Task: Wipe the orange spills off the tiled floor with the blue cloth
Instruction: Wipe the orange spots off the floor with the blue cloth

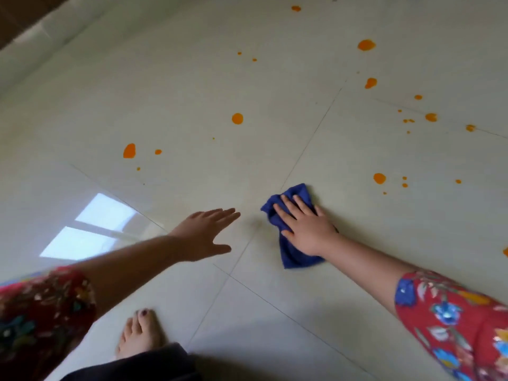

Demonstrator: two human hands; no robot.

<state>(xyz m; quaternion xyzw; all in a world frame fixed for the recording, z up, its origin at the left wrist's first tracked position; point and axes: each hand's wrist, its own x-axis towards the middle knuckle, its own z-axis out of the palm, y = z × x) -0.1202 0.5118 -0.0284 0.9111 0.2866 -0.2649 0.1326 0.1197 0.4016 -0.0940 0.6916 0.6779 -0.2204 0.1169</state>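
Many orange spills (237, 118) remain; right hand (305, 226) presses blue cloth (291, 251) flat.

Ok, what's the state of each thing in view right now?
Floor: glossy tiles, spotted orange.
Spills: many, unwiped, none touching the cloth.
Cloth: crumpled, pressed to the floor.
Right hand: fingers straight, pressing the cloth.
Left hand: open, holding nothing.
Foot: bare, on the floor.
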